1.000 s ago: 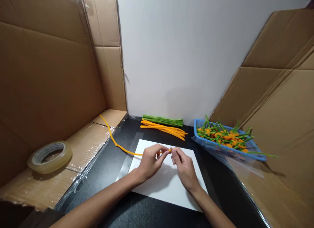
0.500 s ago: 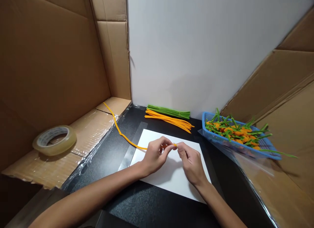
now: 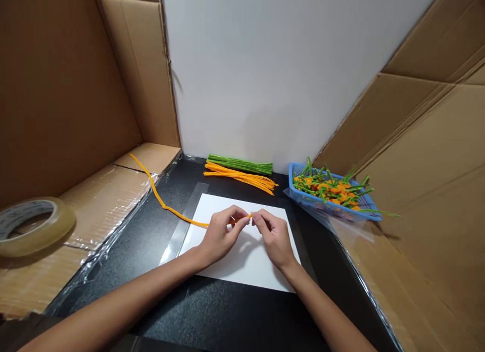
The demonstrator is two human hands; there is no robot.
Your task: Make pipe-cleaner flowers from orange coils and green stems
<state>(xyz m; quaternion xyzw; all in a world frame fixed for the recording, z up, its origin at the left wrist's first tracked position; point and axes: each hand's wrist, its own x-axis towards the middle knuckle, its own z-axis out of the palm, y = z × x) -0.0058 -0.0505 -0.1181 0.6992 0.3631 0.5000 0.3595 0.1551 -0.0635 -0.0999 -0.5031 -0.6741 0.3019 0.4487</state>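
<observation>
An orange pipe cleaner [image 3: 181, 216] runs from the far left of the table, with a small kink or join partway, into my left hand [image 3: 223, 233]. The left thumb and fingers pinch it near its end. My right hand [image 3: 273, 236] meets that end with thumb and forefinger closed on the orange tip, close to the left fingertips. Both hands are above a white sheet of paper [image 3: 246, 273]. Fingers partly hide the short stretch between them.
Behind the paper lie a bundle of green pipe cleaners [image 3: 240, 163] and a bundle of orange ones [image 3: 242, 177]. A blue basket [image 3: 297, 185] at right holds orange and green pipe-cleaner pieces. A tape roll [image 3: 62, 223] rests on cardboard at left. Cardboard walls stand both sides.
The view has shifted, so everything sits further left. Both hands keep pinching the orange pipe cleaner, with a little more of its tip showing between the fingertips.
</observation>
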